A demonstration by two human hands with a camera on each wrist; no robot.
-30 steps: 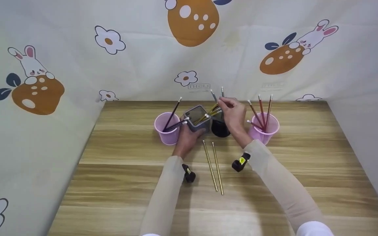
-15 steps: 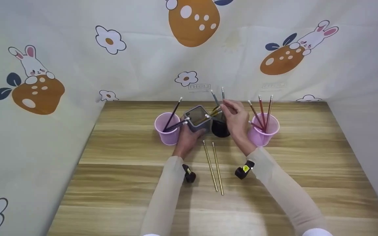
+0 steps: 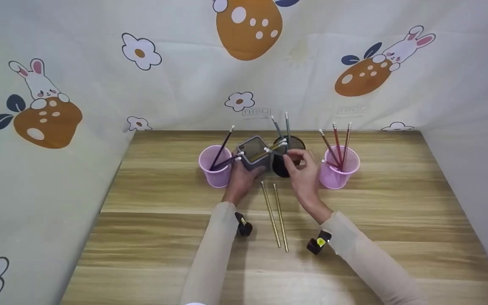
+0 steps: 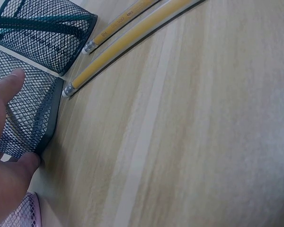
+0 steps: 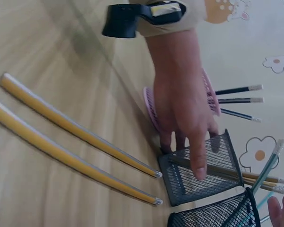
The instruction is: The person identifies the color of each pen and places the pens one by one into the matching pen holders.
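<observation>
With my left hand (image 3: 242,180), I hold the square mesh pencil holder (image 3: 265,162); fingers and thumb lie around its sides in the left wrist view. Yellow pencils (image 3: 261,153) lean inside it, eraser ends toward the right. My right hand (image 3: 305,176) is at the near right rim of a round black mesh cup (image 3: 281,167), thumb and index finger bent close to a dark pencil (image 3: 275,152) tilted left. No pencil is visibly gripped there. Two green pencils (image 3: 287,125) stand in the black cup. Only right fingertips (image 5: 277,210) enter the right wrist view.
Two yellow pencils (image 3: 271,216) lie side by side on the wooden table (image 3: 151,245), between the forearms. A pink cup (image 3: 216,180) of dark pencils stands left. Another pink cup (image 3: 335,180), with reddish pencils, is on the right. Patterned cloth (image 3: 184,76) rises behind.
My right hand has come down and slightly right, from above the black cup to its near rim, away from the yellow pencils' eraser ends. My left hand stays on the square holder.
</observation>
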